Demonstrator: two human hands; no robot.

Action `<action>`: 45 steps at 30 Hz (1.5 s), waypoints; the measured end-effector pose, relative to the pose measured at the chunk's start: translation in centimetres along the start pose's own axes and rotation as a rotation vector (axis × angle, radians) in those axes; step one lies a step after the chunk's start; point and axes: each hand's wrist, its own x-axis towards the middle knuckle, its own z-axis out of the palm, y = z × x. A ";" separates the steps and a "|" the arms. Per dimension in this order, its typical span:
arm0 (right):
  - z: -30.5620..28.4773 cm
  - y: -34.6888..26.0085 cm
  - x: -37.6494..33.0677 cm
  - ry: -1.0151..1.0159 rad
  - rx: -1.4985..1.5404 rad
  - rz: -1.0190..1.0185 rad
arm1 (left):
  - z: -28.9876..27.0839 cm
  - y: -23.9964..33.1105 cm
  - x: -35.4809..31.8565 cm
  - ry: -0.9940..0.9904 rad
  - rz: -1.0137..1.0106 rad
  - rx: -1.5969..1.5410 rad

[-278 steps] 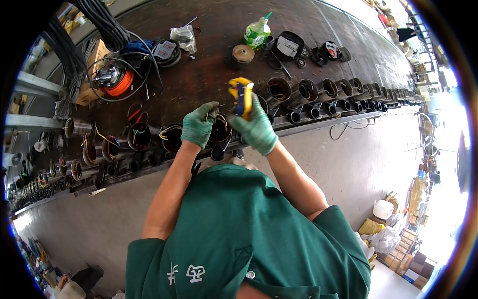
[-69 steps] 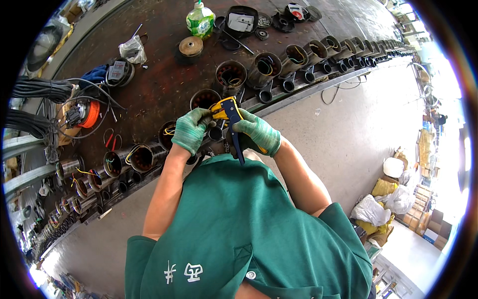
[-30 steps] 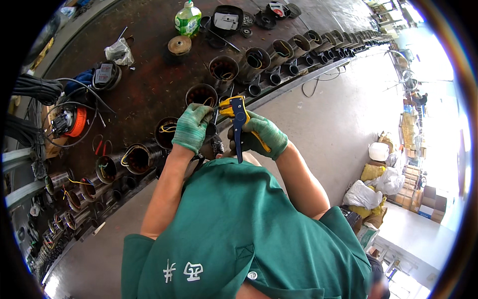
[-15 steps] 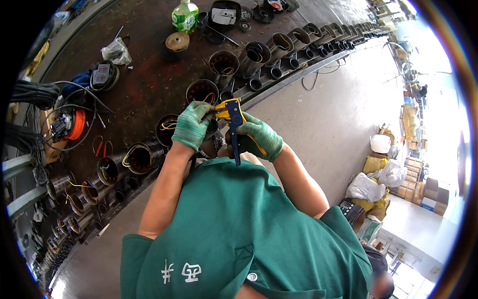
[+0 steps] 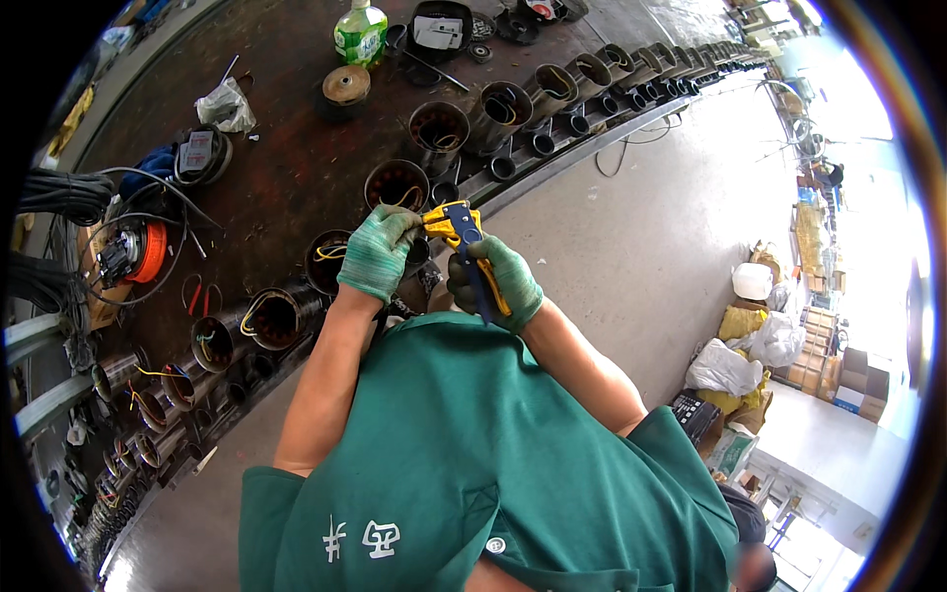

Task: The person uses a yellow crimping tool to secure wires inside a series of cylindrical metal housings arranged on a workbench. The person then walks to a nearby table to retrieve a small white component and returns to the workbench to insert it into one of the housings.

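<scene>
My right hand [image 5: 508, 278], in a green-coated glove, is wrapped round the handles of a wire stripper [image 5: 466, 227] with a dark blue body and yellow jaw and lever. The tool's head points away from me, its jaw turned left. In a matching glove, my left hand [image 5: 377, 255] pinches a thin yellow wire lead [image 5: 406, 196] right beside that jaw. The lead comes from an open cylindrical motor housing [image 5: 393, 170] just beyond my fingers. How far the wire end reaches into the jaw is hidden.
A long row of motor housings [image 5: 439, 126] with wire leads lines the dark bench edge. A green bottle [image 5: 360, 37], a round metal part [image 5: 345, 87], red-handled pliers [image 5: 202, 296] and an orange ring-shaped part [image 5: 151, 252] sit on the bench. At right are sacks [image 5: 725, 367].
The wire stripper's handles have drawn closer together as my right hand squeezed and shifted slightly left. My left hand stays at the jaw, nearly still.
</scene>
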 end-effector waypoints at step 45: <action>-5.8 -11.3 -1.5 -0.142 -0.327 -0.165 | -2.5 4.8 10.9 -0.482 -0.789 -0.021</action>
